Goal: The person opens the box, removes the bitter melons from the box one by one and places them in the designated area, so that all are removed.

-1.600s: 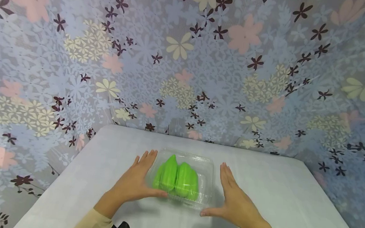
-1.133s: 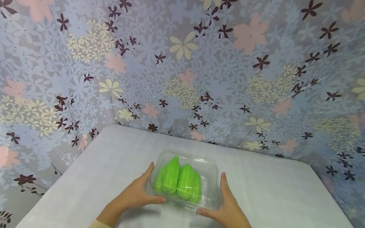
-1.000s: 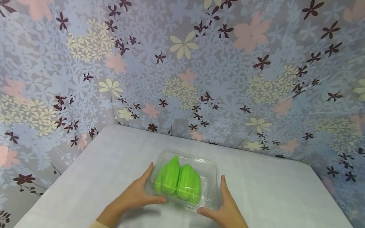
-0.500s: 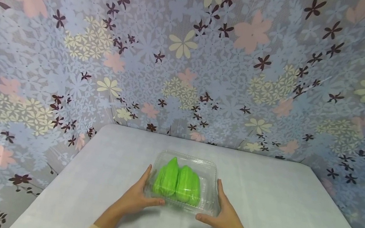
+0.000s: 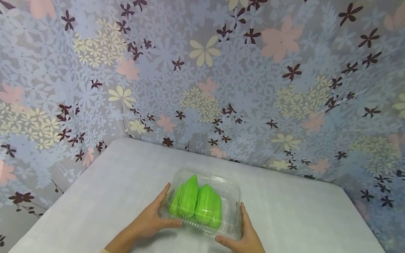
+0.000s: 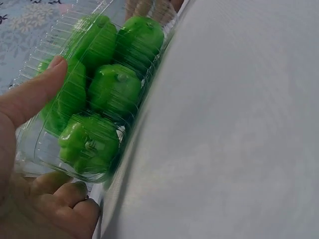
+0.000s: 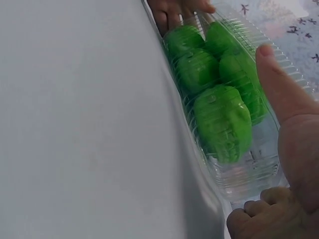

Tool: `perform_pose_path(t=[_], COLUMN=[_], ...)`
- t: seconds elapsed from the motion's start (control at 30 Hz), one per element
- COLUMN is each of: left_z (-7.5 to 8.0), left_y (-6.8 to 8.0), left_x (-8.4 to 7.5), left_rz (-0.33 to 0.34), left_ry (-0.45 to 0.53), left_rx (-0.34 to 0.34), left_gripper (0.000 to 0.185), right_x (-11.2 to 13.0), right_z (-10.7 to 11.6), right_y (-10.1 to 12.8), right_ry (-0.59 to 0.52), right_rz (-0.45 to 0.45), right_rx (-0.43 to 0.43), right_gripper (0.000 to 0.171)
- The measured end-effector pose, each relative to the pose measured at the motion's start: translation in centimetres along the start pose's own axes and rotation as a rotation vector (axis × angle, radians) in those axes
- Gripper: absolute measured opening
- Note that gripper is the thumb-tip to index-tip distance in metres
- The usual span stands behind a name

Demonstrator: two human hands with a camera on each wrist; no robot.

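A clear plastic clamshell box [image 5: 231,195] lies between my hands in the head view. Several bright green, ribbed fruits or vegetables [image 5: 205,205] fill its left and middle; their exact kind is unclear. My left hand [image 5: 151,218] grips the box's left end, with the thumb [image 6: 37,94] along its near side. The right hand [image 5: 248,241] holds the opposite end, its thumb [image 7: 279,84] also on the near side. Both wrist views show the other fingers curled at the box's ends. Whether the box is off the table cannot be told.
A white-covered table [image 5: 297,219] surrounds the box on all sides. Behind and beside it rises a flower-patterned wall covering [image 5: 204,84].
Both hands were spread beside the box with straight fingers; they closed inward and now hold its two ends. The box has shifted slightly towards me.
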State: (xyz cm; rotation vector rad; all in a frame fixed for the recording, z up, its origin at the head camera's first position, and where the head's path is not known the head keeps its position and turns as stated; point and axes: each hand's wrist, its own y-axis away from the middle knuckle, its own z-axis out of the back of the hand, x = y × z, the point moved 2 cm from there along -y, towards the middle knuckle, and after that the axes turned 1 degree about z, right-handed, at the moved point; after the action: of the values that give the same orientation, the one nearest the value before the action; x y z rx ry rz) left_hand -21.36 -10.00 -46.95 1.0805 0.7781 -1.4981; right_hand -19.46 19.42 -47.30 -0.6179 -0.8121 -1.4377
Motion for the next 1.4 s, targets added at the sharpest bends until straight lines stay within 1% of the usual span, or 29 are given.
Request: perform_pose_path(t=[0.2, 0.3, 0.47, 0.53, 0.6, 0.7, 0.8, 0.93, 1.03, 1.17, 1.3, 1.4], left_z=[0.0, -0.2, -0.5, -0.5, -0.5, -0.5, -0.5, -0.5, -0.5, -0.5, -0.5, -0.4], left_y=[-0.3, -0.4, -0.4, -0.4, -0.5, -0.6, -0.6, -0.6, -0.6, -0.5, -0.4, -0.3], left_x=[-0.8, -1.0, -0.7, -0.7, -0.7, -0.7, -0.6, -0.2, 0.2, 0.3, 0.1, -0.1], left_rz=[-0.002, 0.01, 0.044, 0.042, 0.037, 0.025, 0.021, 0.001, -0.019, -0.032, -0.039, -0.042], left_ry=[0.147, 0.197, 0.269, 0.289, 0.298, 0.314, 0.316, 0.252, 0.184, 0.136, 0.108, 0.108], left_rx=[-0.003, -0.018, -0.085, -0.117, -0.141, -0.156, -0.16, -0.185, -0.205, -0.22, -0.233, -0.223], left_gripper=[0.109, 0.107, 0.098, 0.092, 0.087, 0.082, 0.076, 0.047, 0.032, 0.031, 0.031, 0.036], right_x=[0.3, 0.3, 0.1, 0.0, 0.0, 0.0, 0.0, -0.1, -0.2, -0.2, -0.1, 0.0], right_z=[0.7, 0.9, 0.7, 0.6, 0.6, 0.6, 0.6, 0.4, 0.2, 0.1, 0.1, 0.2], right_y=[-0.1, -0.1, -0.1, -0.1, 0.0, 0.1, 0.3, 0.3, 0.2, 0.2, 0.2, 0.3], right_ry=[-0.004, 0.003, -0.048, -0.062, -0.053, -0.032, -0.024, -0.044, -0.059, -0.059, -0.057, -0.046], right_rz=[0.066, 0.081, 0.121, 0.133, 0.131, 0.128, 0.119, 0.119, 0.124, 0.112, 0.079, 0.059], right_rx=[-0.035, -0.05, -0.054, -0.055, -0.057, -0.063, -0.067, -0.047, -0.025, -0.009, 0.008, 0.015], right_gripper=[0.124, 0.123, 0.12, 0.12, 0.12, 0.12, 0.122, 0.123, 0.124, 0.125, 0.125, 0.124])
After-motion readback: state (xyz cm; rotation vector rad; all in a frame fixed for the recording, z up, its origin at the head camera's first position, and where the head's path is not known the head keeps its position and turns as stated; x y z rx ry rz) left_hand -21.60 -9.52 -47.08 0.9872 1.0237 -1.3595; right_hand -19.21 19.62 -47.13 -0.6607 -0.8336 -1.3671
